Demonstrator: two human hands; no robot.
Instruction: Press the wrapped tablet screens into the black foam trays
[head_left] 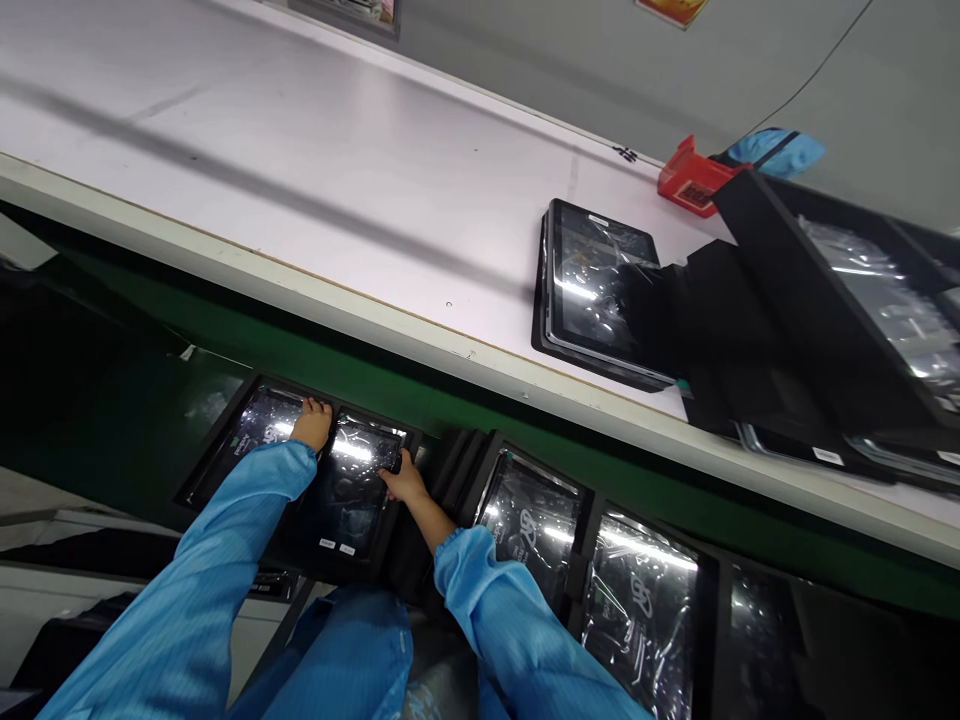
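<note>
Below the bench, a black two-compartment tray [196,470] holds tablets with shiny wrapping or screens. My left hand [311,425] is closed at the upper left edge of the right-hand tablet [349,500], by the divider. On that tablet's right edge, my right hand [403,480] is closed, with its thumb over the screen side. Two small white labels show at the tablet's lower end. Another wrapped tablet [255,435] lies in the left compartment. Both hands' fingertips are partly hidden.
More black trays with wrapped tablets [637,610] stand on my right. Above them runs the white bench [337,150] with its front edge. On it are stacked tablets [600,280], black trays [757,290] and a red bin [694,180] with blue cloth behind it.
</note>
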